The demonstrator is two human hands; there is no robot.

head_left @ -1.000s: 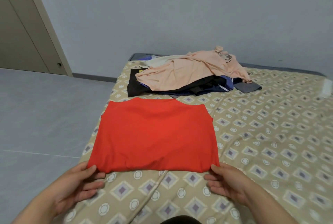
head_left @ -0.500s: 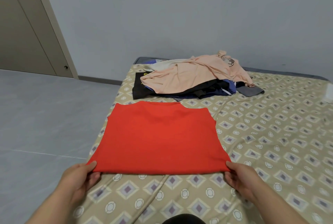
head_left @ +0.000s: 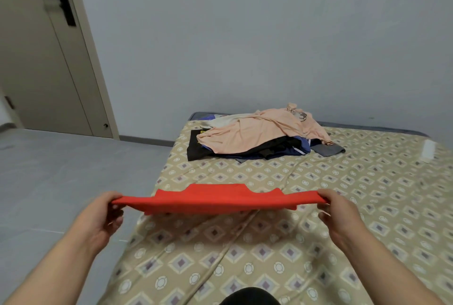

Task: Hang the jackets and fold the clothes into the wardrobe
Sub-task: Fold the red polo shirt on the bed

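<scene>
Red shirt [head_left: 210, 200] between both hands

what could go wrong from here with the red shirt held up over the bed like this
1. The folded red shirt hangs between the left hand and the right hand, held only at its two ends; the middle sags, so the folds may slip open.
2. The left grip appears to sit past the edge of the bed, over the floor; a slip there could drop that end onto it.
</scene>
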